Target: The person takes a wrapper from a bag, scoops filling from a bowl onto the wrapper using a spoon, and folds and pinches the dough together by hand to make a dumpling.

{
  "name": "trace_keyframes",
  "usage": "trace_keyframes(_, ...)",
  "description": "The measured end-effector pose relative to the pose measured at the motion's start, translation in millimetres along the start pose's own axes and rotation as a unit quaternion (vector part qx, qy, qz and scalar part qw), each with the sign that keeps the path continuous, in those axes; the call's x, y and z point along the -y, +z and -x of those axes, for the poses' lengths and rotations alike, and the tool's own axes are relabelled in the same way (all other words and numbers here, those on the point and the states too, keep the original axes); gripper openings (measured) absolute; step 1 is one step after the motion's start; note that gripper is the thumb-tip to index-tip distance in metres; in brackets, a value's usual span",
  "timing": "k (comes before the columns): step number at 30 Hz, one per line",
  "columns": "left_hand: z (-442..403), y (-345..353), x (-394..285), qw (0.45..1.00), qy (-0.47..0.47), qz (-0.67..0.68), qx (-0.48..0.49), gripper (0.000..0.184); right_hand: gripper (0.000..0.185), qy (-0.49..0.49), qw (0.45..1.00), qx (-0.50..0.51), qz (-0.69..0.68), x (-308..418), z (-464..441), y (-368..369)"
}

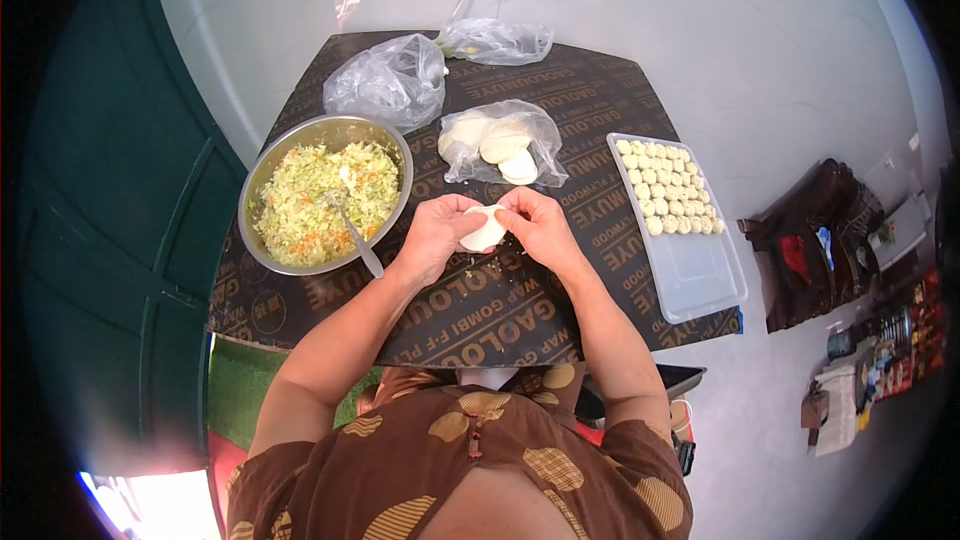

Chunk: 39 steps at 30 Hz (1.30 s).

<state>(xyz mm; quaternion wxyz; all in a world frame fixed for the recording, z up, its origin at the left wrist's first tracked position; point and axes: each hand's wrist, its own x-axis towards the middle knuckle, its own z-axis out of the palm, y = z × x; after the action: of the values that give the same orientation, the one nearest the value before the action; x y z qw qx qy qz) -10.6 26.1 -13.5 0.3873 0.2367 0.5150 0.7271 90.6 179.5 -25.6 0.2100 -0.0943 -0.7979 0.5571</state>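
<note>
A round white dough wrapper is pinched between my left hand and my right hand, above the dark printed table. Just beyond my hands, more round wrappers lie in an open clear plastic bag. To the left, a metal bowl holds a chopped filling of pale green, white and orange bits. A spoon stands in the filling, its handle over the bowl's near rim. On the right, rows of small formed dumplings fill the far part of a pale tray.
Two crumpled plastic bags rest at the table's far edge. A green door is at the left. Dark carved furniture stands on the floor at the right. Small crumbs lie on the table near my hands.
</note>
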Motion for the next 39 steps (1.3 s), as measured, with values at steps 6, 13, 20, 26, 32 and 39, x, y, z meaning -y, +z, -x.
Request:
trace_keyframes(6,-0.1,-0.3,1.6,1.000,-0.005,0.001,0.027,0.012,0.012,0.051,0.992,0.037,-0.105,7.0,2.1,6.6)
trace_keyframes(13,0.9,2.1,2.1,0.999,-0.019,-0.011,0.040,0.011,0.013,-0.010,0.999,0.000,0.033,9.6,3.2,5.7)
trace_keyframes(20,1.5,2.1,0.8,0.999,-0.044,0.008,0.026,0.010,0.013,-0.020,0.998,-0.037,0.056,5.8,2.4,3.0)
trace_keyframes(26,3.2,3.6,3.3,0.996,-0.070,0.005,0.055,0.011,0.012,-0.041,0.998,-0.011,0.047,11.5,3.6,8.7)
trace_keyframes(32,4.6,6.8,-0.3,0.996,-0.071,0.004,0.045,0.012,0.012,-0.039,0.998,-0.027,0.039,11.6,3.8,7.5)
trace_keyframes(39,0.8,2.1,3.0,0.999,-0.025,-0.019,0.023,0.015,0.015,-0.068,0.994,-0.045,0.072,12.6,3.4,8.4)
